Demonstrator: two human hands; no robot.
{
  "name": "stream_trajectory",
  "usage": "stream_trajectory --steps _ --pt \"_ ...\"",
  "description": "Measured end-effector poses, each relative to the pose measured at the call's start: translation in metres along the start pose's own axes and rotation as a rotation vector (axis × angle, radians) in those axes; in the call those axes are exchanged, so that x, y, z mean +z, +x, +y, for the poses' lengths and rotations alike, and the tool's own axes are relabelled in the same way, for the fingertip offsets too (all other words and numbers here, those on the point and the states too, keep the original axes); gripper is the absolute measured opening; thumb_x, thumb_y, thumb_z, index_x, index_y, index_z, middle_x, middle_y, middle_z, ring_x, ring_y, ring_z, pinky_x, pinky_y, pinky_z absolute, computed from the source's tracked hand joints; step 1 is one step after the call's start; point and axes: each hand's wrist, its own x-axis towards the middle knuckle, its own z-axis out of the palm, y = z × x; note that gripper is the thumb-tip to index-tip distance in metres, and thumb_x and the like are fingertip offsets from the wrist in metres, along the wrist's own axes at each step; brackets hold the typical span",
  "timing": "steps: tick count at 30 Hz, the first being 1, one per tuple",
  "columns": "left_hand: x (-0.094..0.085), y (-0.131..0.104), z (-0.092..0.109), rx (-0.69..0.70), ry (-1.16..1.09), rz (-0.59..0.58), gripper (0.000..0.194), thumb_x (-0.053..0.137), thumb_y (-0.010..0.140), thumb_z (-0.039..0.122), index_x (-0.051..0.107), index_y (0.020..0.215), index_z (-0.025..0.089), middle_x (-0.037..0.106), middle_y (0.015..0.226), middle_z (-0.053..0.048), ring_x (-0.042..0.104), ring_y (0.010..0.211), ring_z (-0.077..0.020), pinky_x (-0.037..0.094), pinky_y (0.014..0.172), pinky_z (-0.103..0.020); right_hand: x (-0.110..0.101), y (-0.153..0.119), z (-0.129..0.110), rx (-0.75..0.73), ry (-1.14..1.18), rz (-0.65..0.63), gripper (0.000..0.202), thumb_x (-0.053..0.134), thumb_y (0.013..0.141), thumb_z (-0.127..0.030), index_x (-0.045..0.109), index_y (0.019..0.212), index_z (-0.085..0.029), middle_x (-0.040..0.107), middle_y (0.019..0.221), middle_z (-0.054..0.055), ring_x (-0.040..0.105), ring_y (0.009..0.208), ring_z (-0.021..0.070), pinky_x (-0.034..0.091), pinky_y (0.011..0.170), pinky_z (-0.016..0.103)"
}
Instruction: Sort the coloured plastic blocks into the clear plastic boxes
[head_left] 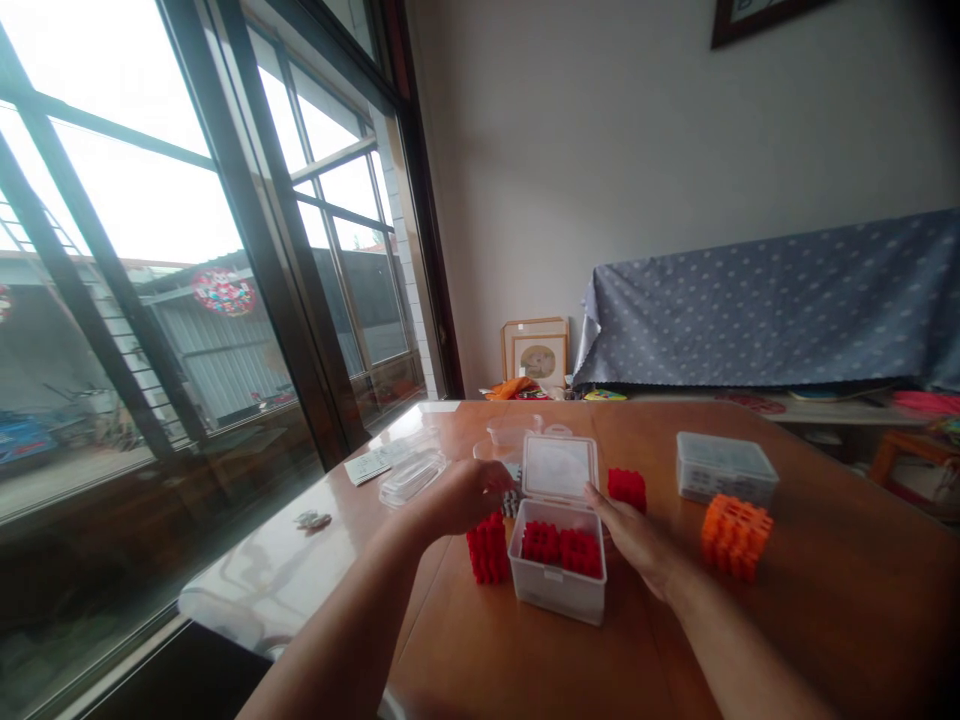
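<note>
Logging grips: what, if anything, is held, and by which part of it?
The right hand is at the far right corner of the box, by its open lid; the left hand is beside the gray piece. Whether either grips anything cannot be told.

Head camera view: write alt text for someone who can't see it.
A person's left hand and right hand flank an open translucent plastic box holding notched red blocks on a wooden table. An orange notched block and a closed plastic box sit to the right.
</note>
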Motion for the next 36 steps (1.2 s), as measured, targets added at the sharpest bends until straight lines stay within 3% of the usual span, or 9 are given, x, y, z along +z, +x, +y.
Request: stream_trajectory --steps 4,9,14,18,21,24,30,36 --pt "-0.011 -0.012 -0.017 -0.041 0.002 -0.067 0.040 0.063 0.078 0.026 0.066 0.118 0.021 0.071 0.115 -0.004 0.066 0.101 -0.0202 0.052 0.089 -0.029 0.000 0.000 0.000 -0.007 0.001 -0.001 0.071 0.048 0.086 -0.076 0.070 0.123 -0.019 0.077 0.106 0.010 0.071 0.095 0.0288 0.049 0.095 0.044" --pt "-0.011 -0.022 -0.019 -0.080 0.064 -0.124 0.052 0.072 0.071 0.028 0.062 0.122 0.024 0.068 0.116 -0.004 0.065 0.101 -0.0217 0.051 0.087 -0.031 -0.001 0.001 0.001 -0.046 -0.009 0.002 0.067 0.050 0.087 -0.073 0.070 0.122 -0.020 0.076 0.109 0.009 0.069 0.104 0.0286 0.042 0.105 0.043" --pt "-0.008 -0.025 -0.020 -0.080 0.077 -0.120 0.050 0.072 0.069 0.027 0.062 0.118 0.023 0.069 0.110 -0.003 0.065 0.096 -0.0213 0.052 0.082 -0.030 0.000 0.000 0.000 -0.026 -0.025 0.008 0.068 0.049 0.087 -0.074 0.070 0.122 -0.019 0.077 0.105 0.010 0.069 0.102 0.0303 0.043 0.105 0.046" --pt "-0.010 -0.023 -0.018 -0.094 0.055 -0.053 0.047 0.070 0.071 0.026 0.061 0.117 0.022 0.069 0.111 -0.005 0.065 0.096 -0.0208 0.052 0.082 -0.030 -0.001 0.002 0.001 -0.074 -0.028 0.007 0.068 0.050 0.086 -0.074 0.071 0.121 -0.019 0.075 0.114 0.010 0.066 0.111 0.0301 0.037 0.111 0.044" --pt "-0.010 -0.018 -0.005 -0.030 0.071 -0.005 0.042 0.069 0.073 0.028 0.063 0.114 0.022 0.069 0.107 -0.005 0.064 0.096 -0.0206 0.051 0.082 -0.029 -0.002 0.004 0.004 -0.093 -0.016 0.003 0.067 0.049 0.087 -0.073 0.071 0.121 -0.020 0.075 0.114 0.009 0.065 0.113 0.0290 0.037 0.112 0.043" --pt "-0.004 -0.008 0.016 0.069 0.099 -0.014 0.037 0.070 0.075 0.031 0.065 0.111 0.023 0.068 0.105 -0.004 0.064 0.094 -0.0204 0.051 0.080 -0.028 -0.002 0.004 0.006 -0.052 -0.003 0.000 0.071 0.048 0.087 -0.075 0.068 0.126 -0.020 0.077 0.107 0.010 0.069 0.104 0.0298 0.047 0.100 0.046" --pt "0.023 0.019 0.056 0.196 0.168 -0.160 0.041 0.073 0.073 0.037 0.066 0.112 0.024 0.068 0.107 -0.006 0.064 0.098 -0.0241 0.053 0.085 -0.032 0.001 -0.001 -0.001 -0.029 -0.003 0.018 0.073 0.046 0.085 -0.078 0.068 0.124 -0.020 0.078 0.096 0.009 0.071 0.086 0.0274 0.053 0.081 0.042" --pt "0.043 0.037 0.066 0.222 0.233 -0.259 0.039 0.072 0.074 0.038 0.068 0.110 0.024 0.069 0.108 -0.007 0.066 0.096 -0.0258 0.054 0.082 -0.033 0.006 -0.006 -0.012 -0.018 -0.043 0.035 0.073 0.042 0.086 -0.080 0.071 0.118 -0.020 0.078 0.090 0.008 0.070 0.079 0.0243 0.050 0.074 0.037"
